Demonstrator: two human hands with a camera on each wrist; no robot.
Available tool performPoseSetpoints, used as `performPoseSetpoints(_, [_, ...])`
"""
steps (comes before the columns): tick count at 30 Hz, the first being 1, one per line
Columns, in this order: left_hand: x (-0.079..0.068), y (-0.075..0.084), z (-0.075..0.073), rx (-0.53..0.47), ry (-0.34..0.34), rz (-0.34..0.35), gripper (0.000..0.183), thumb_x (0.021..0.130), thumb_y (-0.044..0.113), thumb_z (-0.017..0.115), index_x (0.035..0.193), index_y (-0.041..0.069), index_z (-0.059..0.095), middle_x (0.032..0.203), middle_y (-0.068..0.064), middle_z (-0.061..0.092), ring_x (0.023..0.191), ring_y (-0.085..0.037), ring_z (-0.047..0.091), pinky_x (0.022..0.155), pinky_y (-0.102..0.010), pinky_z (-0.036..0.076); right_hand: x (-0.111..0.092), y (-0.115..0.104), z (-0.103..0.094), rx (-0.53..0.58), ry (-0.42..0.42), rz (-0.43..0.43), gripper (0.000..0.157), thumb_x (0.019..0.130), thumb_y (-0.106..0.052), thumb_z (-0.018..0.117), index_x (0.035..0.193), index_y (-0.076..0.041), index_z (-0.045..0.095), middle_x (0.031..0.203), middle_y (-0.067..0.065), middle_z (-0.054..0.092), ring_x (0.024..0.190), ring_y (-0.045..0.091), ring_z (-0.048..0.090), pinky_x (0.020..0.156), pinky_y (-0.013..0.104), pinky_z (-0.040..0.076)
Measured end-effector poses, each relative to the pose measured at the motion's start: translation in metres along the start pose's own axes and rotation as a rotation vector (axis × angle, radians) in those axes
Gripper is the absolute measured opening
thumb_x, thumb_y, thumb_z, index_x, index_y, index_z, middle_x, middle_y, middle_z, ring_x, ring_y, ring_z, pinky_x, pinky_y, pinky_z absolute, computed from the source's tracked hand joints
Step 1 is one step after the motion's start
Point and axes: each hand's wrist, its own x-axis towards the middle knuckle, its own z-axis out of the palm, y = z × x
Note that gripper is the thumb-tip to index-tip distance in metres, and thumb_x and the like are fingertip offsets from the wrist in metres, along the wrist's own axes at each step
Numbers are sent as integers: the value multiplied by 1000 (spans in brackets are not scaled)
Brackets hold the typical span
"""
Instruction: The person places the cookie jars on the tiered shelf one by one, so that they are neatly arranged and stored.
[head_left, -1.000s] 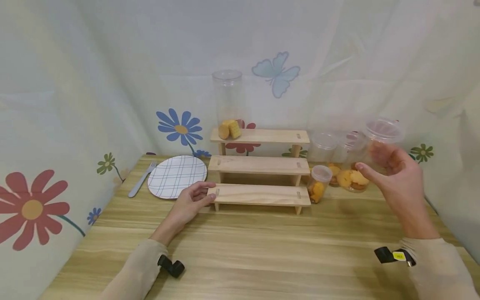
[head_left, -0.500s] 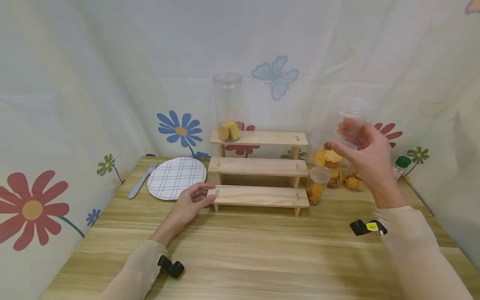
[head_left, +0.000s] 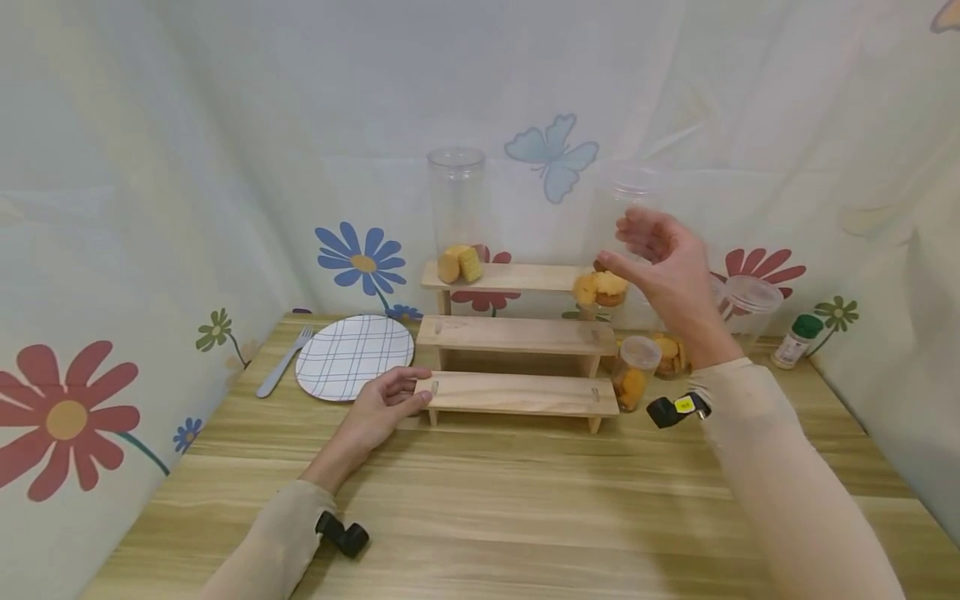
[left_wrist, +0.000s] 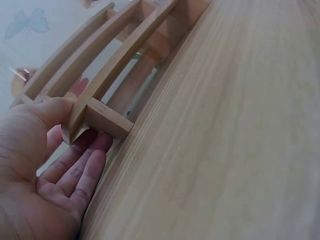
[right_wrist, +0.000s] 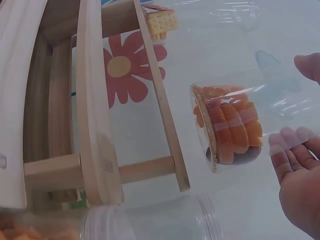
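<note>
My right hand [head_left: 671,271] grips a tall clear jar [right_wrist: 227,125] with cookies in its bottom. In the right wrist view, that jar's base is above and just apart from the top board of a three-step wooden stand [head_left: 517,392]. My left hand [head_left: 375,410] holds the left end of the stand's lowest step, thumb on top and fingers under the board [left_wrist: 95,105] beside its leg. Another tall clear jar [head_left: 457,208], with yellow crackers at its bottom, stands on the left end of the top step.
A small jar [head_left: 636,375] with orange contents stands right of the stand. Behind it are more clear jars [head_left: 752,296], partly hidden by my right arm. A green-capped bottle [head_left: 797,342] is farther right. A checked plate [head_left: 354,358] and a fork [head_left: 285,362] lie left.
My right hand has carried the cookie jar leftward and up, from the group of jars on the right to the stand's top right end. My left hand has stayed in place.
</note>
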Motion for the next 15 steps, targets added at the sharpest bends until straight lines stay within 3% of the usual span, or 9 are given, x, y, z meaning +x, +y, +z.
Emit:
performPoseSetpoints(8, [-1, 0, -1, -8, 2, 13, 44, 107, 27, 80, 146, 11, 69, 134, -17, 75, 118, -23, 73, 96, -23, 58, 18, 2, 24, 11, -51, 12, 71, 97, -27, 91, 156, -5, 57, 153, 17, 64, 141, 32, 62, 122, 37, 48])
performPoseSetpoints(15, [0, 1, 0, -17, -3, -8, 44, 107, 27, 80, 146, 11, 69, 134, -18, 75, 117, -23, 74, 95, -23, 59, 33, 3, 47, 38, -80, 3, 70, 97, -25, 91, 153, -2, 57, 151, 20, 64, 141, 37, 61, 123, 39, 47])
